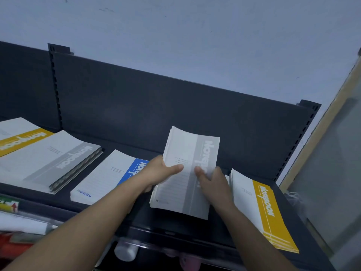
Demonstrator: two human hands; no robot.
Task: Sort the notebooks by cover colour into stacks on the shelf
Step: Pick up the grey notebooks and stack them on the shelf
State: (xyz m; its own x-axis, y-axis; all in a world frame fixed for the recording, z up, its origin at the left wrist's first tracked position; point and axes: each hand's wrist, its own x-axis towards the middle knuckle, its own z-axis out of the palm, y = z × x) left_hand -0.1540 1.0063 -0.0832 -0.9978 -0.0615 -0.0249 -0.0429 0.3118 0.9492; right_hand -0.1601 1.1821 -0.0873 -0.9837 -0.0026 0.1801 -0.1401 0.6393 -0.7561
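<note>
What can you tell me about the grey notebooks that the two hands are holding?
The grey-banded notebooks are a thin bundle with white covers and a grey strip printed "Notebook" in white, with small text and faint ruled lines. The covers look like paper card. The far end is lifted and curls slightly; the near end is low over the dark shelf. The left hand and the right hand hold it, thumbs on top.

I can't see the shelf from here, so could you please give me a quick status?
Both hands, left and right, hold the grey notebooks, raised. Grey stack far left; blue stack lies between.
</note>
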